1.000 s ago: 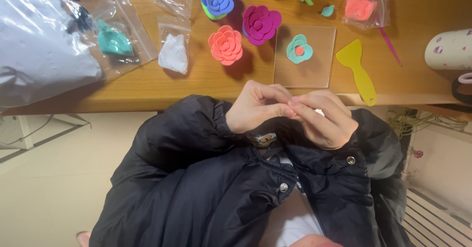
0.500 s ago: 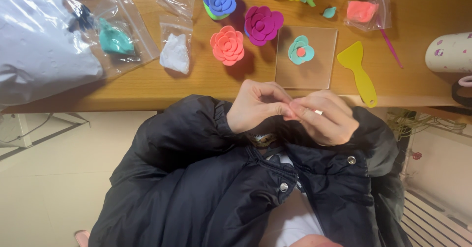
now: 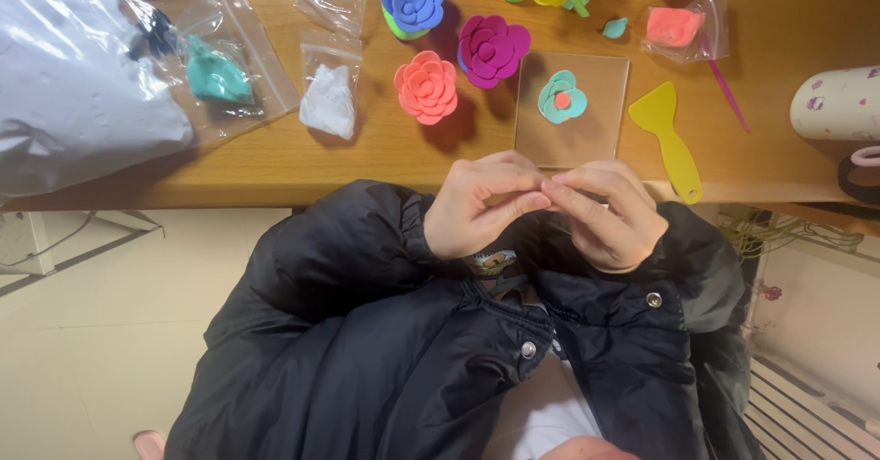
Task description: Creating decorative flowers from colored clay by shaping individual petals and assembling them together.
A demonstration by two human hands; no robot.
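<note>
Already four clay roses (image 3: 426,86) sit finished on the table (image 3: 275,162). Left hand (image 3: 477,205) and right hand (image 3: 610,217) pinch fingertips together; whatever they grasp is hidden, so the teal flower (image 3: 561,96) looks unfinished.

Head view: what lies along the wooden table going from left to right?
Large white bag → teal clay in a clear bag → white clay in a bag → coral clay rose → magenta rose → clear square board → yellow scraper → white cup.
</note>
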